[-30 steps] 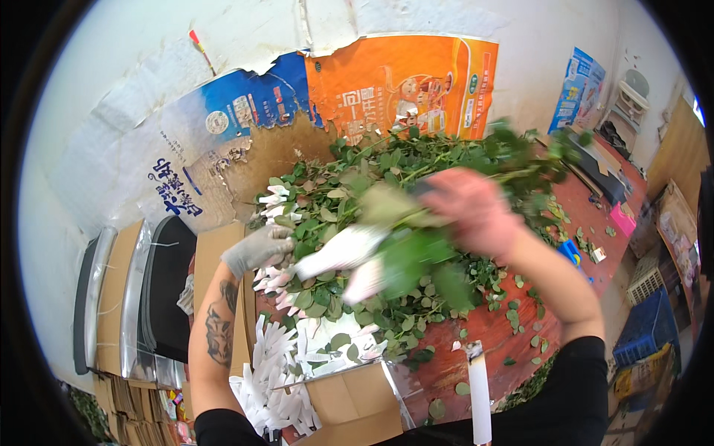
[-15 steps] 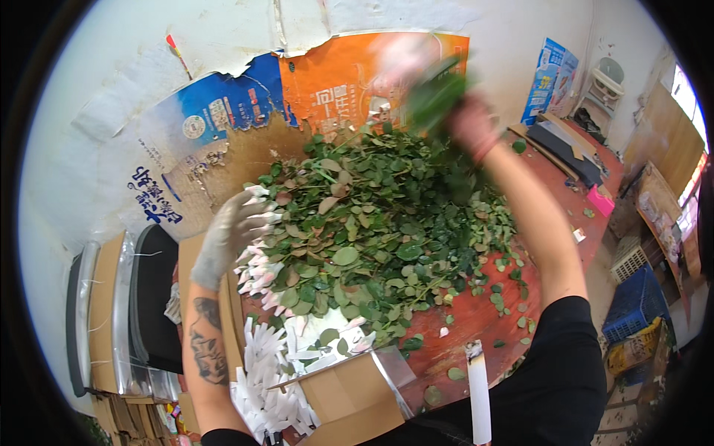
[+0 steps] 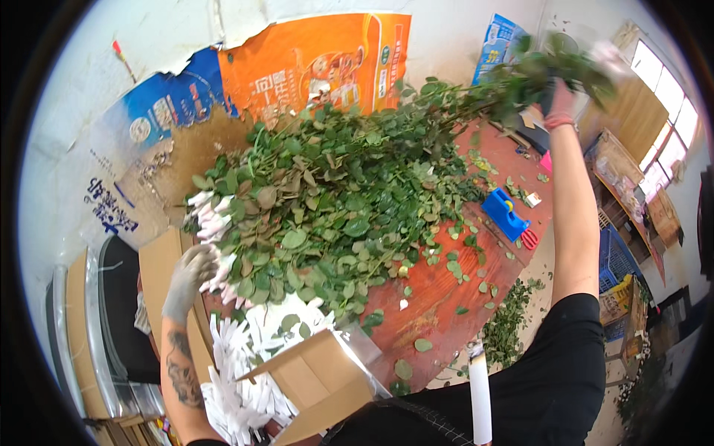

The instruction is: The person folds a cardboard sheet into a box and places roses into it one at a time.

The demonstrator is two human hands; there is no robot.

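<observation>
A large heap of leafy rose stems [image 3: 320, 201] lies over the red table, with pale pink wrapped-looking heads [image 3: 212, 215] at its left edge. My right hand [image 3: 559, 108], in a pinkish glove, is raised at the upper right and closed round a leafy rose stem [image 3: 513, 93]. A blurred pale pink bloom shows at the stem's far right end. My left hand [image 3: 190, 279], in a grey-white glove, rests beside the heads at the heap's left edge. Its fingers are stretched out, bent a little toward the heads, with nothing seen in them.
White strips or sleeves [image 3: 234, 379] pile up beside an open cardboard box [image 3: 327, 386] near me. A blue tape dispenser [image 3: 506, 213] and red-handled scissors [image 3: 529, 238] lie at the table's right edge. Fallen leaves [image 3: 513, 320] cover part of the floor.
My right hand has swung outward to the right with the rose stem. The view has turned right, bringing the tape dispenser and scissors into sight. My left hand has come down along the heads.
</observation>
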